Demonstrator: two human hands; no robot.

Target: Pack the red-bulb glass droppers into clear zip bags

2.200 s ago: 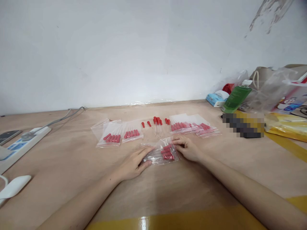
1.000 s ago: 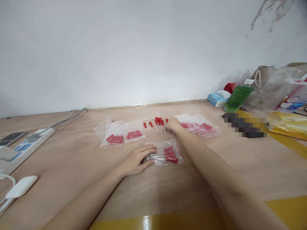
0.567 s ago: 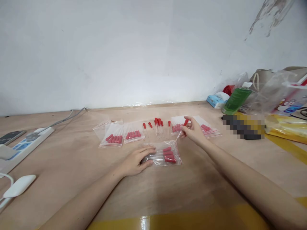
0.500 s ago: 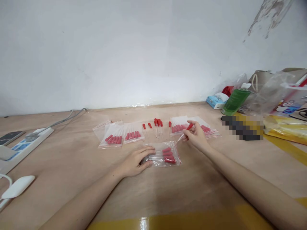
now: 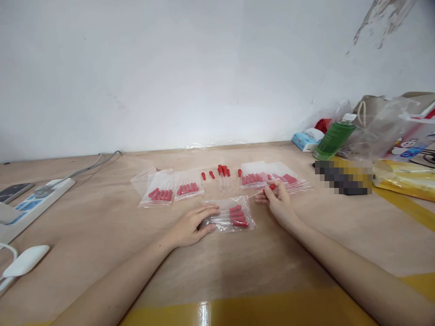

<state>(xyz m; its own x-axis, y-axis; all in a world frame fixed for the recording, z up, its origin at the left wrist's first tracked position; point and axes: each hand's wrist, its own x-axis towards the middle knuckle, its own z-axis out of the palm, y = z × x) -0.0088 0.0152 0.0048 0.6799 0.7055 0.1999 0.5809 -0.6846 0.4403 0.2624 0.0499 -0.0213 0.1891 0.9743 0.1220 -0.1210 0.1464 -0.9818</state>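
Note:
A clear zip bag (image 5: pixel 222 222) with several red-bulbed droppers (image 5: pixel 237 213) inside lies in front of me, its red-lined mouth to the right. My left hand (image 5: pixel 194 225) rests on the bag's left end, fingers stretched out and thumb apart. Pinched by the bulb in my right hand (image 5: pixel 279 199) is one red-bulbed dropper (image 5: pixel 272 186). Its thin clear tube points left, close to the bag's mouth; whether the tip is inside I cannot tell. Beyond the bag, several loose droppers (image 5: pixel 224 170) lie with their red bulbs toward the wall.
Filled dropper bags lie at left (image 5: pixel 163 188), centre-left (image 5: pixel 188 185) and right (image 5: pixel 253 174). A power strip (image 5: pixel 41 203) with a grey cable and a phone (image 5: pixel 15 192) are at far left. A green bottle (image 5: pixel 335 138), tissue pack (image 5: pixel 306 141) and plastic bags stand at right.
My right hand has lowered, tipping the dropper flatter, with its tube toward the bag's mouth. My left hand stays on the bag. The view has shifted slightly.

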